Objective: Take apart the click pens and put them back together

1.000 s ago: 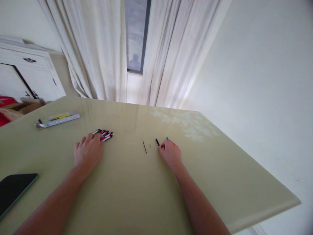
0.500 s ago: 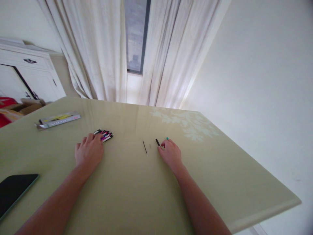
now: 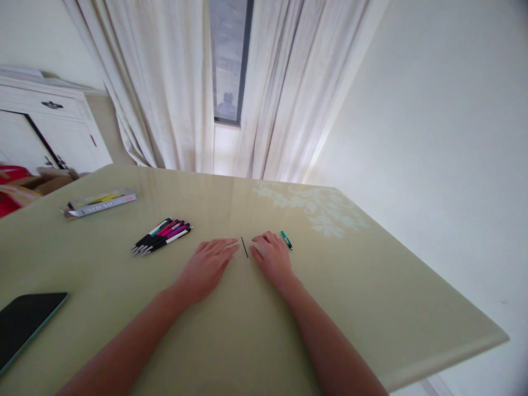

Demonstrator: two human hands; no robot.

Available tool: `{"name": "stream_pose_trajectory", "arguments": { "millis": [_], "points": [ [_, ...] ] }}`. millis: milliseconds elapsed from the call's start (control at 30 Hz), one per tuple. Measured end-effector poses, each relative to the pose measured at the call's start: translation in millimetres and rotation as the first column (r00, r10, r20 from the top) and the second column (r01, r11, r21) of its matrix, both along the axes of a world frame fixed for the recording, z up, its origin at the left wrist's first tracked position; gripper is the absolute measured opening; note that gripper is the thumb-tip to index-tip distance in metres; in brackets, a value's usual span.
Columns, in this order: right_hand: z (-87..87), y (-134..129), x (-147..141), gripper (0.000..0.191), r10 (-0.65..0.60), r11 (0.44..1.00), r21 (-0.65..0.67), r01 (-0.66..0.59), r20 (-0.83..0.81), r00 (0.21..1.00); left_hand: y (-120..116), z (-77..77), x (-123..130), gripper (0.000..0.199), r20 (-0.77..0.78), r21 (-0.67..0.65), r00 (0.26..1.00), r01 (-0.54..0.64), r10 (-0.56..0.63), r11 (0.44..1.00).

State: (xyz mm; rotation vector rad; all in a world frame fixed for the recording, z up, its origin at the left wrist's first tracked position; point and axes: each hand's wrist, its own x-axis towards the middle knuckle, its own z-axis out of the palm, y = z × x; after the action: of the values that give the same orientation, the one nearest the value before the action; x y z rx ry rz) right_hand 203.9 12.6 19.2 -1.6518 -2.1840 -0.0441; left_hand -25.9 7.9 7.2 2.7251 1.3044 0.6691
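Observation:
A thin dark rod (image 3: 245, 247) lies on the pale green table (image 3: 223, 341), between my two hands. My left hand (image 3: 211, 267) rests just left of the rod, palm down, fingers stretched toward it. To the rod's right is my right hand (image 3: 273, 257), its fingers curled low over the tabletop; whether they hold anything is hidden. A short teal and black pen part (image 3: 286, 241) lies beyond the right hand's outer side. Several pens (image 3: 163, 235) with white, pink, purple and black barrels lie in a bundle left of my left hand.
A clear and white pen package (image 3: 101, 204) lies at the table's back left. A black tablet-like device (image 3: 28, 313) is at the near left. Behind the table are a white cabinet (image 3: 49, 124), curtains (image 3: 173, 82) and a box with red items (image 3: 16, 179).
My left hand has left the pen bundle and moved right, beside the rod. My right hand has shifted left toward the rod, uncovering the teal part; the black piece by its fingers is no longer visible.

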Motion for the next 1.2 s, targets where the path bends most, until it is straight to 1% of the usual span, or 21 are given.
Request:
{"name": "stream_pose_trajectory", "arguments": {
  "millis": [100, 133, 200, 300, 400, 467, 533, 633, 667, 733, 767, 800, 867, 900, 933, 1000, 1133, 1200],
  "points": [
    [-5.1, 3.9, -5.2, 0.017, 0.011, 0.999, -0.036, -0.009, 0.075, 0.997, -5.4, -9.6, 16.6, 0.053, -0.012, -0.062, 0.981, 0.190, -0.191, 0.980],
    [-6.5, 5.3, -5.3, 0.018, 0.006, 0.999, -0.044, -0.003, 0.086, 0.996, -6.0, -11.3, 18.0, 0.054, -0.021, -0.084, 0.971, 0.235, -0.237, 0.968],
    [-8.7, 7.3, -4.3, 0.020, -0.001, 0.999, -0.051, 0.006, 0.089, 0.996, -5.8, -12.4, 16.5, 0.053, -0.027, -0.108, 0.960, 0.273, -0.278, 0.956],
    [-9.8, 7.6, -2.3, 0.024, -0.003, 0.998, -0.056, 0.007, 0.068, 0.998, -4.5, -8.7, 10.4, 0.045, -0.020, -0.093, 0.964, 0.264, -0.267, 0.960],
    [-9.0, 5.1, -1.9, 0.025, 0.016, 0.998, -0.066, -0.014, 0.029, 0.999, -3.9, -3.2, 7.1, 0.030, -0.018, -0.075, 0.960, 0.277, -0.279, 0.958],
    [-8.2, 3.1, -1.7, 0.026, 0.038, 0.997, -0.072, -0.040, -0.031, 0.999, -3.4, -2.2, 7.1, 0.022, -0.016, -0.063, 0.959, 0.281, -0.282, 0.958],
    [-7.6, 1.7, -1.0, 0.028, 0.056, 0.995, -0.070, -0.066, -0.145, 0.988, -3.0, -4.1, 8.1, 0.018, -0.019, -0.037, 0.966, 0.257, -0.258, 0.966],
    [-7.6, 1.5, 0.8, 0.028, 0.093, 0.991, -0.052, -0.121, -0.370, 0.924, -3.8, -7.3, 9.2, 0.018, -0.014, -0.007, 0.978, 0.210, -0.210, 0.978],
    [-7.8, 1.8, 1.2, 0.028, 0.106, 0.989, -0.045, -0.140, -0.436, 0.894, -4.6, -6.8, 9.2, 0.019, 0.023, -0.013, 0.982, 0.187, -0.187, 0.982],
    [-8.2, 2.0, 0.7, 0.026, 0.122, 0.983, -0.049, -0.179, -0.558, 0.821, -6.2, -2.8, 8.5, 0.022, 0.189, -0.072, 0.976, 0.120, -0.104, 0.990],
    [-8.4, 1.7, -0.4, 0.027, 0.125, 0.976, -0.065, -0.208, -0.617, 0.777, -6.8, 0.3, 7.7, 0.022, 0.313, -0.128, 0.949, 0.076, -0.033, 0.989],
    [-8.5, 1.2, -2.1, 0.028, 0.127, 0.965, -0.086, -0.249, -0.674, 0.727, -7.0, 3.7, 6.7, 0.022, 0.442, -0.197, 0.896, 0.044, 0.049, 0.979],
    [-8.2, -0.8, -6.7, 0.032, 0.133, 0.930, -0.119, -0.347, -0.772, 0.621, -5.9, 9.3, 4.2, 0.024, 0.653, -0.322, 0.735, 0.048, 0.185, 0.946],
    [-7.9, -2.1, -9.3, 0.034, 0.137, 0.913, -0.123, -0.388, -0.805, 0.577, -4.8, 11.0, 2.9, 0.028, 0.718, -0.363, 0.658, 0.073, 0.229, 0.929],
    [-7.6, -3.5, -11.9, 0.035, 0.141, 0.900, -0.121, -0.418, -0.828, 0.543, -3.4, 11.9, 1.7, 0.032, 0.761, -0.391, 0.594, 0.100, 0.260, 0.915],
    [-6.8, -6.3, -16.4, 0.035, 0.151, 0.884, -0.114, -0.454, -0.848, 0.507, -0.8, 11.3, 0.1, 0.035, 0.813, -0.423, 0.499, 0.153, 0.300, 0.893],
    [-5.4, -10.5, -20.8, 0.035, 0.175, 0.866, -0.108, -0.489, -0.849, 0.498, 0.8, 8.2, 0.8, 0.037, 0.877, -0.465, 0.286, 0.301, 0.386, 0.833],
    [-4.2, -11.7, -21.2, 0.035, 0.175, 0.867, -0.109, -0.485, -0.846, 0.504, 0.5, 8.6, 1.7, 0.038, 0.882, -0.470, 0.210, 0.362, 0.421, 0.805]
  ]
}}
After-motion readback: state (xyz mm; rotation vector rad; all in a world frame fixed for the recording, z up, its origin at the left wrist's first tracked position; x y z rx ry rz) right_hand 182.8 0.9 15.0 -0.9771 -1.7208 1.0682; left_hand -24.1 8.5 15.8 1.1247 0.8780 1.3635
